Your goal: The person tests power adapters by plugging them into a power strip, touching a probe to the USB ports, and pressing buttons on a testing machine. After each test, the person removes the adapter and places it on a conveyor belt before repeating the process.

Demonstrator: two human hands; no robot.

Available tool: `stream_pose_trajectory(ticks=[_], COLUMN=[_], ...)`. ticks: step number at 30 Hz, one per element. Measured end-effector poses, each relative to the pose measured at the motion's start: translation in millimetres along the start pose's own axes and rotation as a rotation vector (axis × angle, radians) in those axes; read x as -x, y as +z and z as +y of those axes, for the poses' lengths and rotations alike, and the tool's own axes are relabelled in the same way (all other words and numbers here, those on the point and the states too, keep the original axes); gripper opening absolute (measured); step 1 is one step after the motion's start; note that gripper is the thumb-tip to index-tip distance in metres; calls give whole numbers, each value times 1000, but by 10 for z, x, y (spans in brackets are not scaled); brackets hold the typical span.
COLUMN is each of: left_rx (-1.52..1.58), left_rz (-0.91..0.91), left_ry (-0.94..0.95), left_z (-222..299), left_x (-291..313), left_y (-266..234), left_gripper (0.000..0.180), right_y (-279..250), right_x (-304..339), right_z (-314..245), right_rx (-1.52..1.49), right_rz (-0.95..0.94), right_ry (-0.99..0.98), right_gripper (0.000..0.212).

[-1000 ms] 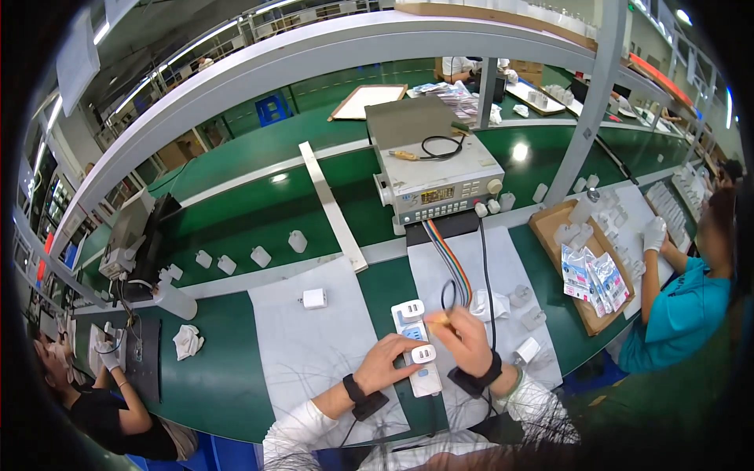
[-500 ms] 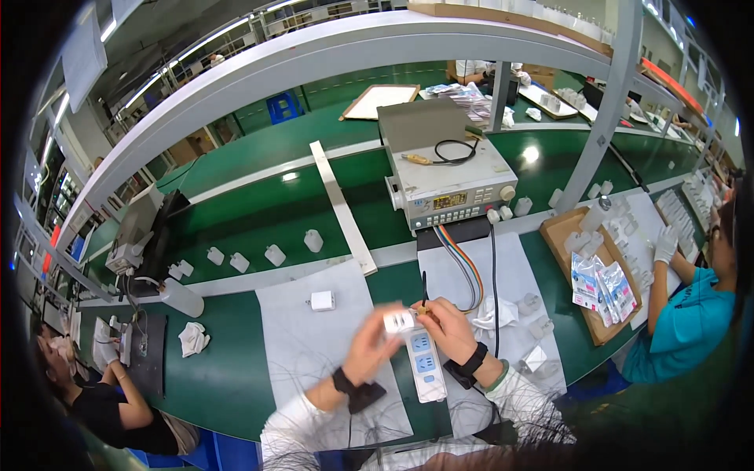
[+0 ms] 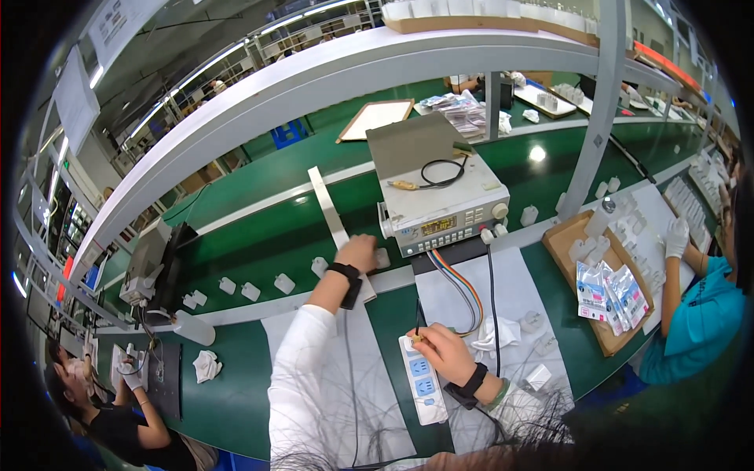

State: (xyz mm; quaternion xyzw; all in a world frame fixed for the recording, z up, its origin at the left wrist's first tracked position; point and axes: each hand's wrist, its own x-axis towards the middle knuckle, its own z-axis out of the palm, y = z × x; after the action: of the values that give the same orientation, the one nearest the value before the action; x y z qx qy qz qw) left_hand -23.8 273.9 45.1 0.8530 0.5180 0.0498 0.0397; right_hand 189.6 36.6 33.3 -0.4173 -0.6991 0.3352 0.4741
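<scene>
My left hand (image 3: pixel 357 253) reaches out over the green conveyor belt, its fingers curled and partly hidden. A small white charger (image 3: pixel 382 257) shows at its thumb side, against the fingers. Near the power strip (image 3: pixel 425 386), my right hand (image 3: pixel 445 355) pinches a small brass-coloured connector (image 3: pixel 418 338) on a black lead. The connector sits just at the strip's far end. White sheets of paper (image 3: pixel 369 369) lie under both arms. Left of my left hand, several white chargers (image 3: pixel 284 283) stand in a row along the belt.
A grey bench instrument (image 3: pixel 440 188) with coloured wires (image 3: pixel 459 282) stands ahead. At right are a cardboard tray (image 3: pixel 613 322) with sachets and a crumpled white cloth (image 3: pixel 496 334). A shelf post (image 3: pixel 593 141) rises there. Co-workers sit at both sides; a white bottle (image 3: pixel 193 327) stands left.
My left hand has moved from the power strip up and forward to the belt with the white charger. My right hand stays by the strip with the connector, now apart from the charger.
</scene>
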Motion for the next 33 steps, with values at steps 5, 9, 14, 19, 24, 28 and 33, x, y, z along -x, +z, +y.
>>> stream_pose_trajectory(ticks=[5, 9, 14, 19, 24, 28, 33], left_rx=[-723, -807, 224, 1162, 1302, 895, 479], left_rz=[-275, -197, 341, 146, -66, -23, 97], left_ry=[-260, -253, -92, 6, -100, 85, 261], left_z=[-477, -1017, -260, 844, 1432, 1484, 1610], left_x=[233, 590, 1077, 2031, 2430, 2393, 2380], left_y=[16, 247, -428, -249, 149, 124, 131], left_gripper=[23, 24, 36, 51, 43, 47, 53], right_y=[-9, 85, 56, 8, 52, 53, 19], right_x=[-21, -39, -9, -24, -48, -53, -55], right_z=[-16, -43, 71, 62, 1, 29, 0], right_rx=[-29, -25, 1, -21, -16, -58, -21], right_rz=[-8, -30, -33, 5, -45, 1, 2], right_ry=[5, -24, -5, -36, 7, -17, -21], right_gripper=[22, 22, 22, 22, 24, 22, 24])
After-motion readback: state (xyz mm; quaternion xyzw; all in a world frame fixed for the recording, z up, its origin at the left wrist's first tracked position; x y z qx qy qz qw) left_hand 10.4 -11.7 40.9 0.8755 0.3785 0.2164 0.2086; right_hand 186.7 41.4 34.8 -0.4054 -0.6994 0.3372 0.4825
